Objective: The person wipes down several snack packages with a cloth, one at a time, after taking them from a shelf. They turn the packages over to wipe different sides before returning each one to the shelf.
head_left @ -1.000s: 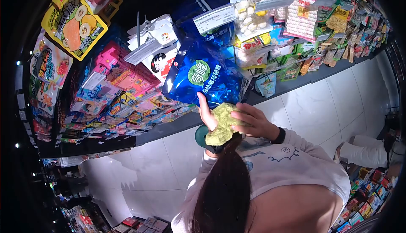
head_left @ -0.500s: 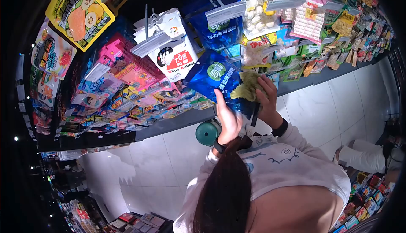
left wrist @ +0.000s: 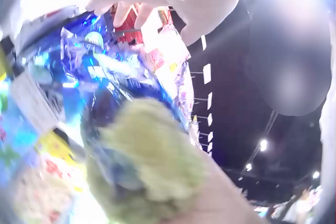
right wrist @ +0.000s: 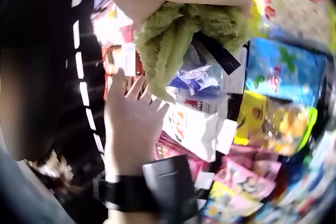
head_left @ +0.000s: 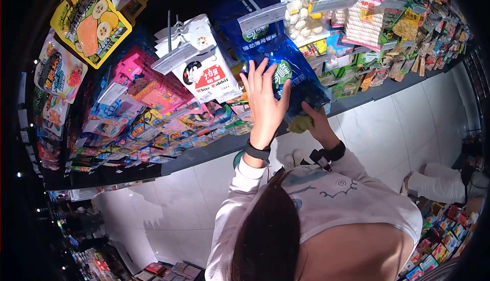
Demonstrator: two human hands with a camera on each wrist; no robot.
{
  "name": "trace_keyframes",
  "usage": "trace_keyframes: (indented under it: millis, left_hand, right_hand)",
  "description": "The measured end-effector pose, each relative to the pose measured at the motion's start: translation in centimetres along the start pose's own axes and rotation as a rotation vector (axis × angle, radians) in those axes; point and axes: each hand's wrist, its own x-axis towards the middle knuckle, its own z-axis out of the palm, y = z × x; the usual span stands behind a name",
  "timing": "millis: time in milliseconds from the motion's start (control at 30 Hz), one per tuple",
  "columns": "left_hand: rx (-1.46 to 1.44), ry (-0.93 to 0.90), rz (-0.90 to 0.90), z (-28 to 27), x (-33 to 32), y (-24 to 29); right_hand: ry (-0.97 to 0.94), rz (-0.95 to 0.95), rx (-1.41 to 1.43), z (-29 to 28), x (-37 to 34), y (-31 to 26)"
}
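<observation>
A blue candy bag (head_left: 301,77) with a green round logo hangs slanted in front of another blue bag (head_left: 258,33) on the rack. My left hand (head_left: 266,97) lies over its left side, fingers extended upward and thumb apart; the left wrist view has these fingers along the top. At the bag's lower end my right hand (head_left: 320,128) grips a fuzzy green cloth (head_left: 301,124), its thumb against the bag's bottom corner. In the right wrist view the bunched cloth (right wrist: 170,45) hangs beneath the right hand, with a dark strap beside it.
White rabbit-print candy bags (head_left: 206,74) hang just left of the blue one. To the right are bags of white candies (head_left: 306,21) and pink twisted marshmallows (head_left: 365,23). Price tags (head_left: 263,18) jut out on hooks. Another person's legs (head_left: 439,181) show at the right.
My left hand has risen from the bag's bottom to its upper left side. The right hand and cloth have gone down to the lower end, and the bag has shifted right and hangs more upright.
</observation>
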Motion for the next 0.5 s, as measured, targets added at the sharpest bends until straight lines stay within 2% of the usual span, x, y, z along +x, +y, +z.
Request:
trace_keyframes:
  millis: [67,100,167,233,333,500]
  left_hand:
    - [0.117,-0.004,0.142,0.1,0.9,-0.2]
    - [0.166,-0.003,0.125,0.0,1.4,0.0]
    - [0.261,-0.009,0.094,-0.5,2.5,1.0]
    - [0.306,0.022,0.094,-0.3,3.9,1.0]
    - [0.365,0.051,0.146,-0.1,5.9,0.6]
    - [0.411,0.022,0.138,0.0,7.4,-0.2]
  right_hand:
    - [0.037,0.437,0.654,1.0,0.5,0.2]
    - [0.051,0.476,0.746,1.4,1.0,0.5]
    - [0.026,0.312,0.607,1.4,2.5,-0.2]
    - [-0.057,-0.084,0.138,1.0,4.0,-0.6]
    - [-0.017,0.018,0.344,2.2,4.8,1.1]
    - [-0.079,0.024,0.453,2.5,5.6,2.1]
